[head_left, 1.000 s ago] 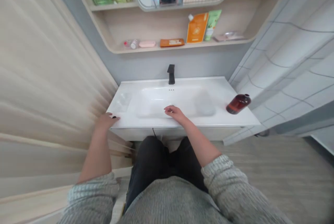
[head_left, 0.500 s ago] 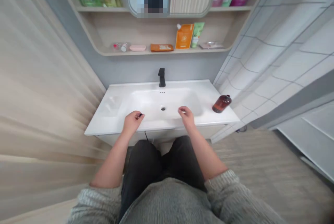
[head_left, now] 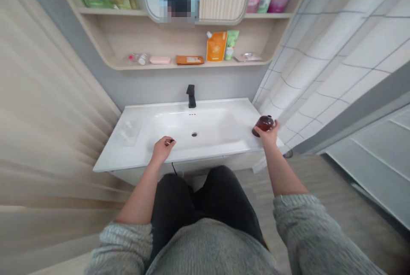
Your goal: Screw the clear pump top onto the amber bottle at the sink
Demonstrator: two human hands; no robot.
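My right hand [head_left: 269,134] is wrapped around a reddish-brown bottle [head_left: 264,123] at the right end of the white washbasin counter. The thumb lies on its near left side and the fingers on its right; no cap shows on the dark neck. Over the front edge of the basin [head_left: 211,132], my left hand [head_left: 162,148] is closed in a pinch. A small black piece [head_left: 172,141] pokes out between its fingertips; its kind is too small to make out.
A black faucet [head_left: 191,96] rises behind the basin. Above it, a shelf [head_left: 153,68] carries an orange pouch [head_left: 216,47], a green tube [head_left: 231,45] and a pink case [head_left: 160,60]. Curtains hang left and right. A clear tray-like item [head_left: 128,132] lies on the counter's left.
My right hand has moved from above the basin to the right and taken hold of the brown bottle. My left hand stays nearly in place with the black piece. The view has shifted slightly right.
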